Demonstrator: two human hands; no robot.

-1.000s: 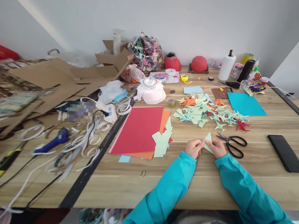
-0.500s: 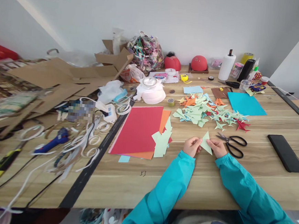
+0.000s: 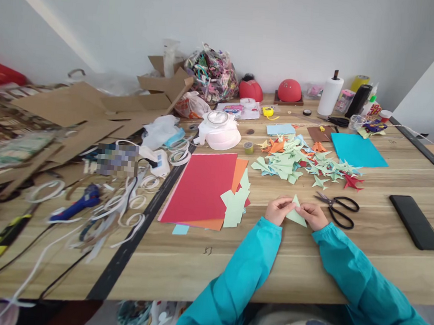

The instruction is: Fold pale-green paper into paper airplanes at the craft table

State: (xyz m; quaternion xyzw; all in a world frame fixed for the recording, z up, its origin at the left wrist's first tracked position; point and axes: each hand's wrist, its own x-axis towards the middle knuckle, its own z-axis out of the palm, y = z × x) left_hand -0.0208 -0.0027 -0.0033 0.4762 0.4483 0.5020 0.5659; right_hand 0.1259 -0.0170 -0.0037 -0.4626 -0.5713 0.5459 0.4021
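Between my two hands is a pale green folded paper point(image 3: 297, 218), triangular in outline. My left hand point(image 3: 278, 210) pinches its left edge. My right hand point(image 3: 312, 216) grips it from the right, thumb near the upper part. My fingertips nearly meet on the paper and hide part of its folds. Black-handled scissors point(image 3: 343, 211) lie just right of my right hand. Beyond my hands spreads a pile of folded paper pieces point(image 3: 285, 160), mostly pale green, with some orange, blue and red. Pale green paper strips point(image 3: 235, 206) rest to the left, by a red sheet point(image 3: 203, 189).
A black phone point(image 3: 417, 222) lies at the right and a blue sheet point(image 3: 358, 150) behind it. To the left are a blue glue gun point(image 3: 76, 204), white cords and cardboard point(image 3: 67, 105). A paper roll point(image 3: 330, 97) and red domes point(image 3: 289, 90) stand along the wall.
The green paper has turned and shifted slightly left between my hands. My right hand has moved a little left, closer to my left hand. The surrounding things stay put.
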